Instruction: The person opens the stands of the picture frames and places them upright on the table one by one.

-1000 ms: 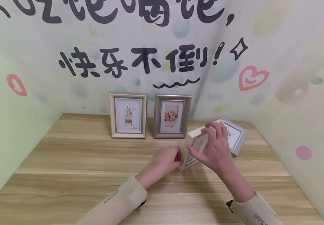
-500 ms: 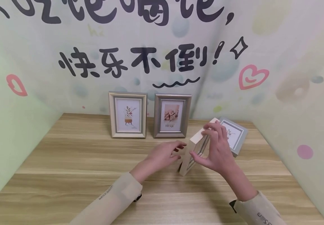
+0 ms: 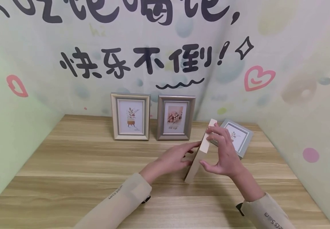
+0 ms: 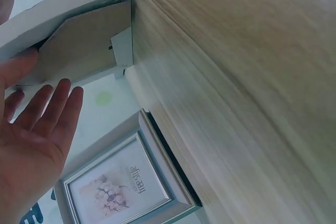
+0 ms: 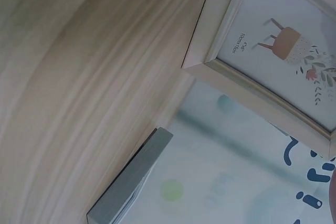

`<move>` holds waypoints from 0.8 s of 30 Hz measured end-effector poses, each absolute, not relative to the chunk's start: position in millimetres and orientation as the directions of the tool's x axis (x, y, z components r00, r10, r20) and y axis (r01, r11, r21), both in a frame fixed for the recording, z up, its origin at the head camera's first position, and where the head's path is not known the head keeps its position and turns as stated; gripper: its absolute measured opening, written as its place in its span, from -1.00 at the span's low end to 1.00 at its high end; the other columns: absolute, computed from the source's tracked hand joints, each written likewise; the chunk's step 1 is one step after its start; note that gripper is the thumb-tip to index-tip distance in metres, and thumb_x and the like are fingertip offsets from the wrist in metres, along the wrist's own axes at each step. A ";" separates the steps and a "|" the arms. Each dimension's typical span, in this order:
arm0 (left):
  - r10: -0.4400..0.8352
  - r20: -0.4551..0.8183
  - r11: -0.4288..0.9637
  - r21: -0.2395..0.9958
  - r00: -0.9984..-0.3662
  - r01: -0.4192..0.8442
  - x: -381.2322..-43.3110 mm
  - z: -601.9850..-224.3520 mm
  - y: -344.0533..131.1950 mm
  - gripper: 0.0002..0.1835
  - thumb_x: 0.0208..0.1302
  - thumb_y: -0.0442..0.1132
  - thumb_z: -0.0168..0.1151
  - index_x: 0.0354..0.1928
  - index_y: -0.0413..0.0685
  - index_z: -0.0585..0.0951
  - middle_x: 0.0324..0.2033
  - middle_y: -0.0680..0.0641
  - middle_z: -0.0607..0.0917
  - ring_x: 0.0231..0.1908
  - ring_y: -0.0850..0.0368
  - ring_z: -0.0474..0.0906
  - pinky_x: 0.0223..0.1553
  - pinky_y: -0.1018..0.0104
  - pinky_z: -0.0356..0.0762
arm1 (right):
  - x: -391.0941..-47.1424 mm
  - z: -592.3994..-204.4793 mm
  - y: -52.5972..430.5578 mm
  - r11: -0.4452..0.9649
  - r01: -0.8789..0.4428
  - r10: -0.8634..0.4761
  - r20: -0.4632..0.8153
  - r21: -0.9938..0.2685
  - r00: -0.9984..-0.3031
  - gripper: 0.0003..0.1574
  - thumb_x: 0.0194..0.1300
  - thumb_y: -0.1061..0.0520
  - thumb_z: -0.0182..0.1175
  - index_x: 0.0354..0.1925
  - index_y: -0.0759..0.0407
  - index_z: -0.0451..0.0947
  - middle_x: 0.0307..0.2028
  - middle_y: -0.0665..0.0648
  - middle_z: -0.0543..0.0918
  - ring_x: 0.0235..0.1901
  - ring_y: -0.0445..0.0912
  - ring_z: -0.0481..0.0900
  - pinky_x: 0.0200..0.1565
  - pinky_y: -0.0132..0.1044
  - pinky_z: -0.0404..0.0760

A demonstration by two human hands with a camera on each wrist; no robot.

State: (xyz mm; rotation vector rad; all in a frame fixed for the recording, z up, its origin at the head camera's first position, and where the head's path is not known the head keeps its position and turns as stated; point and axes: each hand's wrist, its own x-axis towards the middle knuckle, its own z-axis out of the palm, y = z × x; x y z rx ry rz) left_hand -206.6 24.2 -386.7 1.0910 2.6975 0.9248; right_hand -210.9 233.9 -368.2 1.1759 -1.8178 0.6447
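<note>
Cream frame [image 3: 196,165]: on edge on the wood table [image 3: 82,178], right of centre.
Right hand [image 3: 225,152]: holds it, fingers over the top edge.
Left hand [image 3: 172,160]: loosely spread at its back, touch unclear.
Grey frame [image 3: 238,138]: lies far right.
Gold frame [image 3: 130,117], bronze frame [image 3: 175,117]: upright, far middle.

A cream picture frame [image 3: 203,149] with a plant print [image 5: 295,51] stands on edge.

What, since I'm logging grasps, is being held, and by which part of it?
The cream photo frame, held by its top edge in the right hand; the left hand is at its back.
</note>
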 end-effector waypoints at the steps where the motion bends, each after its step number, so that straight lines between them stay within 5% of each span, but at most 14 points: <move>1: 0.657 0.141 0.557 0.571 -0.741 0.603 -206.7 -386.8 24.6 -0.19 0.32 -0.27 0.30 0.54 0.25 0.17 0.42 0.07 0.43 0.20 0.16 0.59 0.21 0.19 0.59 | -211.0 -368.4 233.8 0.419 -0.908 -0.461 0.867 0.026 -0.188 -0.13 0.16 -0.36 0.20 -0.13 0.45 0.36 -0.05 0.45 0.49 0.00 0.27 0.39 0.48 0.09 0.26; 15: 0.657 0.142 0.579 0.535 -0.740 0.616 -208.0 -383.4 22.1 -0.31 0.32 -0.22 0.32 0.45 0.15 0.33 0.33 0.05 0.54 0.23 0.14 0.55 0.27 0.21 0.54 | -211.5 -368.9 231.4 0.415 -0.909 -0.458 0.871 0.034 -0.176 -0.13 0.16 -0.36 0.18 -0.13 0.44 0.36 -0.06 0.46 0.49 0.01 0.28 0.40 0.47 0.04 0.28; 24: 0.683 0.219 0.586 0.406 -0.697 0.701 -213.6 -379.9 22.1 -0.35 0.25 -0.47 0.19 0.38 0.11 0.44 0.28 0.09 0.58 0.26 0.16 0.53 0.27 0.24 0.53 | -212.4 -368.5 231.1 0.414 -0.910 -0.458 0.870 0.029 -0.181 -0.12 0.16 -0.37 0.19 -0.14 0.46 0.36 -0.05 0.47 0.49 0.02 0.29 0.41 0.48 0.03 0.27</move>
